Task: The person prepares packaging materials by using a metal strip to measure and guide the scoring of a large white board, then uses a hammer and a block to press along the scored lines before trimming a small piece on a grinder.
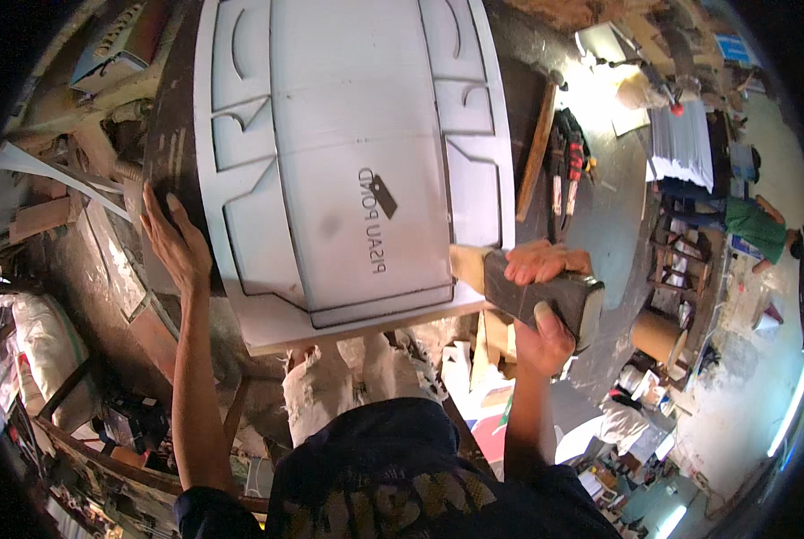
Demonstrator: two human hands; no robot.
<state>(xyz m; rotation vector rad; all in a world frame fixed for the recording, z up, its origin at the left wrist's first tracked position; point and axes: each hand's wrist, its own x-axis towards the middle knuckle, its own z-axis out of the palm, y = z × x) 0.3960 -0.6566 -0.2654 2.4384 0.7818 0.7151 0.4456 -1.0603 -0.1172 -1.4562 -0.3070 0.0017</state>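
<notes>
In front of me lies a large white board (357, 117) with thin dark raised lines forming a box-like outline. A small dark tag-shaped mark and mirrored lettering are on its middle. My left hand (179, 241) rests beside the board's left edge, fingers stretched out, holding nothing. At the board's lower right, my right hand (546, 305) is wrapped round a dark rectangular block (532, 292). A pale tan end (468, 269) of the block reaches over the board's right edge, close to the dark line. Whether that end presses on the board cannot be made out.
Right of the board lie a wooden strip (536, 153) and red-handled tools (574, 154). Farther right are a stack of white sheets (680, 148) and a person in a green shirt (752, 220). White sacks (47, 350) stand at the left.
</notes>
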